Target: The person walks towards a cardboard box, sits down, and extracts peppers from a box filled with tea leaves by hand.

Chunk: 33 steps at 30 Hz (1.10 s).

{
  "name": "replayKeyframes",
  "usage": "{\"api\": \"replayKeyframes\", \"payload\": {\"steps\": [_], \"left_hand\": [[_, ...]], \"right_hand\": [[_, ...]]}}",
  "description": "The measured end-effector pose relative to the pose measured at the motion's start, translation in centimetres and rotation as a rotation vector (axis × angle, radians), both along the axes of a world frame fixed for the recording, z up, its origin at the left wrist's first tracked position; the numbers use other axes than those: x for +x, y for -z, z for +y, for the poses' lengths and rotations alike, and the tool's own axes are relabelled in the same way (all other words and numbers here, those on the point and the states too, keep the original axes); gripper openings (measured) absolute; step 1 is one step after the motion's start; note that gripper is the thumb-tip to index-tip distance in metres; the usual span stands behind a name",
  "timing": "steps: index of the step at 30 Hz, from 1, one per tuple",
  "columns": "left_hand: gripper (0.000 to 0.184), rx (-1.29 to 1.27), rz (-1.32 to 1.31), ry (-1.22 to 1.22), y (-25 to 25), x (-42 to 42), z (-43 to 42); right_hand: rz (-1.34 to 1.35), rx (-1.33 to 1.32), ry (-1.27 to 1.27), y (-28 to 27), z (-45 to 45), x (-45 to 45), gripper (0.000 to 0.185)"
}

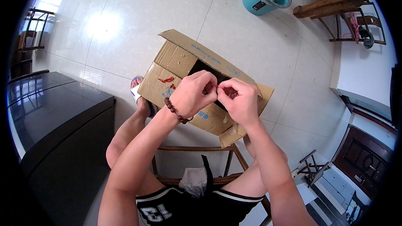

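Both hands meet over the dark opening of a cardboard box (161, 66). My left hand (194, 94), with a brown beaded bracelet (172, 109) at its wrist, is closed in a pinch. Fingertip to fingertip with it, my right hand (239, 99) is pinched too. Whatever they hold between the fingertips is too small or hidden to name. On the near left flap lie a few thin red pieces (166, 79) that look like dried chillies. Small pale scraps (181, 57) are on the box's far left flap. The inside of the box is dark and mostly covered by my hands.
A teal bin (255, 3) with a lining bag and rubbish stands beyond the box. A glossy black cabinet or table (63, 100) is at the left. Wooden furniture (331, 6) stands at the far right. A wooden frame (197, 147) is between my legs.
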<state>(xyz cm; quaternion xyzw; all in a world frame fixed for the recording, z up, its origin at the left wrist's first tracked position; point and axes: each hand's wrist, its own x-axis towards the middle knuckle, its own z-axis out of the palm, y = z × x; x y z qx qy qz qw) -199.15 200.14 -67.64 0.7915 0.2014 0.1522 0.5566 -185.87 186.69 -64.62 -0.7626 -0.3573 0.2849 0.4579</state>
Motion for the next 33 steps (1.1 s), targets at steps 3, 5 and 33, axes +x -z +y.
{"api": "replayKeyframes", "payload": {"steps": [3,5,33], "left_hand": [[0.015,-0.025,-0.02,-0.002,0.0,0.0,0.0],[0.015,-0.061,-0.029,-0.016,0.3,0.0,-0.1],[0.014,-0.233,0.049,-0.117,0.1,0.1,-0.7]], "right_hand": [[0.027,0.015,-0.002,0.1,0.0,-0.1,0.005],[0.08,0.026,0.011,0.6,-0.2,-0.1,0.005],[0.148,0.003,0.076,0.4,-0.1,0.2,0.007]]}}
